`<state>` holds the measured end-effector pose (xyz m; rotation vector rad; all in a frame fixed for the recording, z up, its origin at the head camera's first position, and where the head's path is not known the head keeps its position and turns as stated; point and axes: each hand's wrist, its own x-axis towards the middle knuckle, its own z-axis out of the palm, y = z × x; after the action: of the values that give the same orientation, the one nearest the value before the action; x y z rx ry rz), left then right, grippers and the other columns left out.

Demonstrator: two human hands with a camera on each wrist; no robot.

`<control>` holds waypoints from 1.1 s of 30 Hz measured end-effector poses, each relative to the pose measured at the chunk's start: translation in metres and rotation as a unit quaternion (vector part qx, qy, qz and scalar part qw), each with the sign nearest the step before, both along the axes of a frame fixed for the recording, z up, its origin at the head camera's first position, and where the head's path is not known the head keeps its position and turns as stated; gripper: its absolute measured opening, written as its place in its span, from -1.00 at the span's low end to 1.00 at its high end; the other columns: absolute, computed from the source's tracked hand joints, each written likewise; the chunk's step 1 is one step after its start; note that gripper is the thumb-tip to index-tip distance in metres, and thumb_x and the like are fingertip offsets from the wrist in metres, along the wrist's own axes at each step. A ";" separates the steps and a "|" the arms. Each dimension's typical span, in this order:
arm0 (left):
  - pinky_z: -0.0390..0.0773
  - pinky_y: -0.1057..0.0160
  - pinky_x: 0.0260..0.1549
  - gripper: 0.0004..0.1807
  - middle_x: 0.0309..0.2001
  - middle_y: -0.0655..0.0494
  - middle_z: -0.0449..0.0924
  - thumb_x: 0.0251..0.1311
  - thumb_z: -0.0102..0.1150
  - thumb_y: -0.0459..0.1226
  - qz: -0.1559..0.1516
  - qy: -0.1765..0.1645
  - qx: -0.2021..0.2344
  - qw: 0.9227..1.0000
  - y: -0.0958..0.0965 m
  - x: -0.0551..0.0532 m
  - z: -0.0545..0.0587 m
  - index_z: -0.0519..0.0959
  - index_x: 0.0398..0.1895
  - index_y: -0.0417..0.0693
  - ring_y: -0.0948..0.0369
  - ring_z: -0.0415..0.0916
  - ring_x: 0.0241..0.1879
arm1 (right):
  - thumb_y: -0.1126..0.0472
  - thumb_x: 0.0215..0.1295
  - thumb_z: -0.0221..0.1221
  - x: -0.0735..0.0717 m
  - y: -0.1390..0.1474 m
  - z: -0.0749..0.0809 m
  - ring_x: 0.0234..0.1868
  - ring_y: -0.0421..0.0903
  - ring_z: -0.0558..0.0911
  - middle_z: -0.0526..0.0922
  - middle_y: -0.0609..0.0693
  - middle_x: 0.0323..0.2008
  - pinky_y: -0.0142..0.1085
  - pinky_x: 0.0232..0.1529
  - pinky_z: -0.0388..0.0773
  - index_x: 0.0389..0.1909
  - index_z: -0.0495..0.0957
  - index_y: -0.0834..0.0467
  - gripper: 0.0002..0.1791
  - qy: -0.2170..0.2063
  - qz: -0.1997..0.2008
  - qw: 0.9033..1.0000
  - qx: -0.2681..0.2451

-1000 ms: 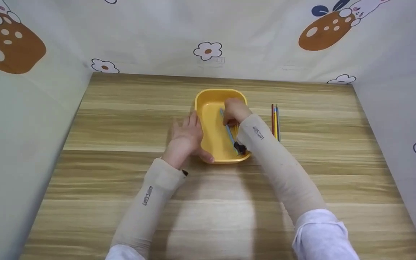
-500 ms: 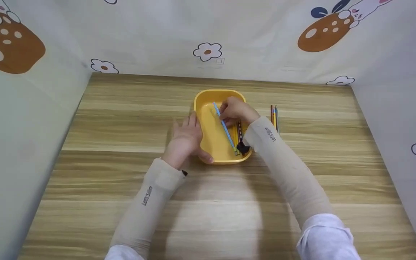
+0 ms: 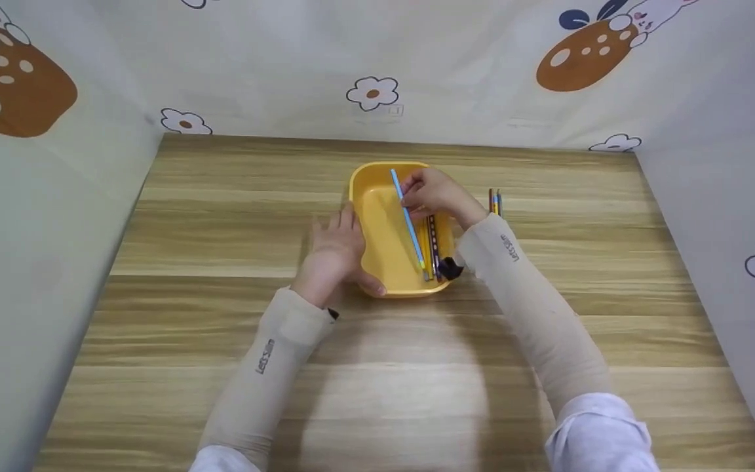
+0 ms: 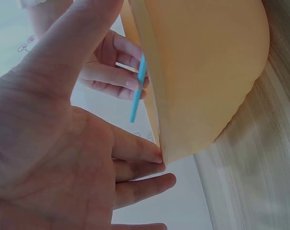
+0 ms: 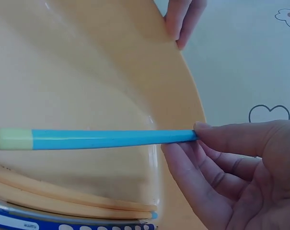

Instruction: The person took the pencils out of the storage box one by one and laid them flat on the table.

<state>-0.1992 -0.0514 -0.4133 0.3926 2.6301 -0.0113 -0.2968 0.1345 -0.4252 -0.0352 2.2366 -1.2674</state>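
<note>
A light-blue pencil [image 3: 407,219] with a pale rounded end is pinched between the thumb and fingers of my right hand [image 3: 435,193]. It slants over the inside of a yellow tray [image 3: 377,286], and the right wrist view shows the pencil [image 5: 106,138] above the tray floor. Several other pencils [image 3: 432,239], some yellow and one dark with white spots, lie along the tray's right side. My left hand [image 3: 338,252] rests against the left rim, its fingers straight and its thumb at the near edge. In the left wrist view, fingertips of this hand [image 4: 82,158] touch the rim.
Several more pencils [image 3: 495,202] lie on the wooden table [image 3: 220,314] to the right of the tray, partly hidden behind my right forearm. Patterned pale sheets [image 3: 272,78] rise behind the table and on both sides.
My right hand has moved up and slightly right, lifting the blue pencil's far end off the tray floor. More of the other pencils shows now. The left hand has stayed on the rim.
</note>
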 end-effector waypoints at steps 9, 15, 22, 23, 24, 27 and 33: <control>-0.14 -0.29 0.32 0.60 0.48 -0.22 -0.33 -0.53 0.32 0.46 0.001 0.001 0.013 1.000 -0.001 0.001 0.001 -0.20 0.45 -0.36 -0.09 -0.19 0.45 | 0.39 0.26 0.14 0.002 0.014 0.009 -0.38 -0.15 0.54 0.43 0.01 -0.34 -0.28 -0.27 0.66 -0.13 0.42 0.28 -0.82 0.022 -0.027 0.999 -0.031; -0.18 -0.27 0.34 0.59 0.49 -0.21 -0.37 -0.50 0.32 0.44 0.013 -0.010 0.018 1.000 -0.001 0.001 0.000 -0.27 0.45 -0.33 -0.09 -0.22 0.46 | 0.37 0.27 0.12 0.005 0.026 0.013 -0.34 -0.13 0.55 0.44 0.04 -0.31 -0.29 -0.26 0.66 -0.10 0.42 0.28 -0.80 0.034 -0.033 0.998 -0.045; -0.22 -0.25 0.36 0.59 0.50 -0.17 -0.40 -0.49 0.34 0.42 0.027 -0.015 0.023 0.999 0.000 0.001 -0.001 -0.30 0.46 -0.29 -0.08 -0.24 0.46 | 0.37 0.28 0.10 0.010 0.040 0.019 -0.35 -0.12 0.61 0.46 0.06 -0.30 -0.17 -0.17 0.65 -0.08 0.41 0.29 -0.79 0.050 -0.041 0.996 -0.059; -0.23 -0.24 0.36 0.59 0.50 -0.16 -0.41 -0.49 0.35 0.42 0.029 -0.017 0.023 0.999 0.000 0.001 -0.001 -0.30 0.47 -0.27 -0.07 -0.25 0.47 | 0.38 0.28 0.10 0.011 0.042 0.020 -0.34 -0.12 0.61 0.45 0.06 -0.29 -0.15 -0.15 0.64 -0.08 0.41 0.29 -0.79 0.053 -0.043 0.996 -0.062; -0.24 -0.23 0.37 0.59 0.50 -0.16 -0.42 -0.49 0.34 0.42 0.030 -0.018 0.021 0.999 0.000 0.001 -0.001 -0.30 0.47 -0.27 -0.07 -0.26 0.47 | 0.38 0.28 0.10 0.011 0.044 0.021 -0.34 -0.12 0.61 0.45 0.06 -0.29 -0.14 -0.14 0.64 -0.08 0.41 0.30 -0.79 0.055 -0.044 0.995 -0.064; -0.27 -0.20 0.38 0.58 0.50 -0.16 -0.44 -0.47 0.32 0.43 0.026 -0.022 0.015 0.999 0.000 0.000 -0.002 -0.32 0.47 -0.27 -0.06 -0.30 0.48 | 0.38 0.28 0.11 0.014 0.050 0.023 -0.34 -0.12 0.61 0.45 0.07 -0.29 -0.20 -0.19 0.65 -0.07 0.40 0.30 -0.78 0.062 -0.051 0.994 -0.070; -0.25 -0.17 0.39 0.56 0.50 -0.17 -0.44 -0.47 0.28 0.46 0.014 -0.016 0.011 1.000 -0.001 0.002 -0.001 -0.26 0.47 -0.24 -0.04 -0.34 0.48 | 0.37 0.27 0.13 0.019 0.064 0.026 -0.36 -0.13 0.62 0.47 0.06 -0.33 -0.26 -0.26 0.66 -0.10 0.40 0.32 -0.78 0.077 -0.058 0.991 -0.093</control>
<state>-0.1974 -0.0527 -0.4148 0.3611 2.6059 0.0328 -0.2777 0.1981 -0.3987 -0.0755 2.2694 -1.5822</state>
